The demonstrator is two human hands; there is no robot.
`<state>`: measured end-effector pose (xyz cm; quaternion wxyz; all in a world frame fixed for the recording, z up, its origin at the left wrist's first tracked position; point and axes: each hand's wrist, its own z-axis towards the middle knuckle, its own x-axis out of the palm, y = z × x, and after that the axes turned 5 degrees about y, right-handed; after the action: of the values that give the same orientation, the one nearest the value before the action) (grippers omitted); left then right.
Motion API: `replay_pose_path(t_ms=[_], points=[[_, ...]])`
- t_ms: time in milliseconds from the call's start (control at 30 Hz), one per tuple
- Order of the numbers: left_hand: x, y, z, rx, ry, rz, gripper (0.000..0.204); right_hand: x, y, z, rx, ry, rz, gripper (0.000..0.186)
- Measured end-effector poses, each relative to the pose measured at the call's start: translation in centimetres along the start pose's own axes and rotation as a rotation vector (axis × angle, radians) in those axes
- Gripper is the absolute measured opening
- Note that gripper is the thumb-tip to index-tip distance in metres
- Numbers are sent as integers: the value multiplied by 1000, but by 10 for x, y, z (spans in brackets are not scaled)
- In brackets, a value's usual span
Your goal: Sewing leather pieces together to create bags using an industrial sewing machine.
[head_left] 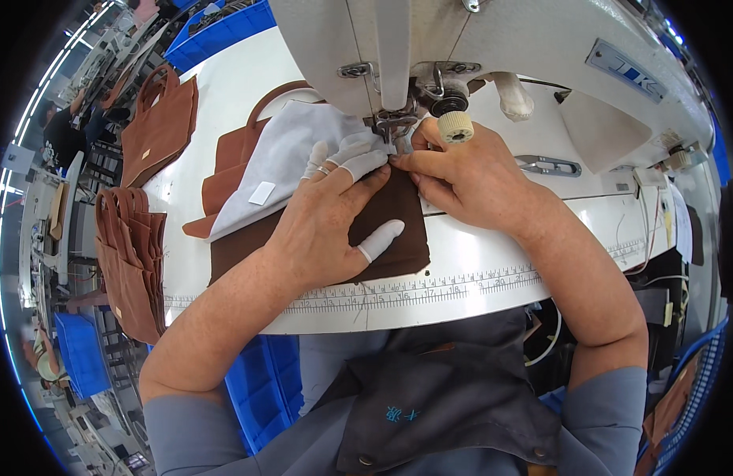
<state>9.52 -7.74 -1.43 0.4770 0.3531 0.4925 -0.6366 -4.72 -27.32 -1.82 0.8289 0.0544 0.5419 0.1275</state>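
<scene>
A: How do your hands sit at the sewing machine [533, 44]?
B: Your left hand [323, 218] is spread palm-down and unclenched, its thumb well apart from its fingers; white finger cots [380, 242] cover the thumb and several fingers.
A: And your right hand [477, 181]?
B: Its thumb and forefinger bend close together just beside your left fingertips; whether they pinch anything, I cannot tell.
A: Where is your work?
B: The dark brown cloth [323, 258] lies under your left hand. The pale grey cloth [291, 143], with a small white label [262, 193], extends to that hand's left. The presser foot [396, 123] is just beyond your fingertips.
A: Farther out?
B: Brown handbags [160, 127] are well left of your left hand, thread snips [550, 165] lie right of your right hand, and a printed ruler scale [430, 290] runs nearer you than both hands
</scene>
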Motion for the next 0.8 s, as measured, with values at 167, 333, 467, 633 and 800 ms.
replay_pose_path(t_ms=[167, 333, 467, 633, 800], points=[[1, 7, 5, 9, -26, 37, 55, 2, 0, 2, 0, -21, -44, 18], [2, 12, 8, -16, -16, 43, 55, 1, 0, -1, 37, -25, -54, 20], [2, 14, 8, -26, -10, 38, 55, 1, -4, -2, 36, -25, -48, 20], [4, 15, 8, -53, -25, 51, 55, -2, -10, -3, 83, -13, -38, 18], [3, 16, 9, -55, 6, -15, 50, -3, -13, -5, 231, -54, 198, 23]])
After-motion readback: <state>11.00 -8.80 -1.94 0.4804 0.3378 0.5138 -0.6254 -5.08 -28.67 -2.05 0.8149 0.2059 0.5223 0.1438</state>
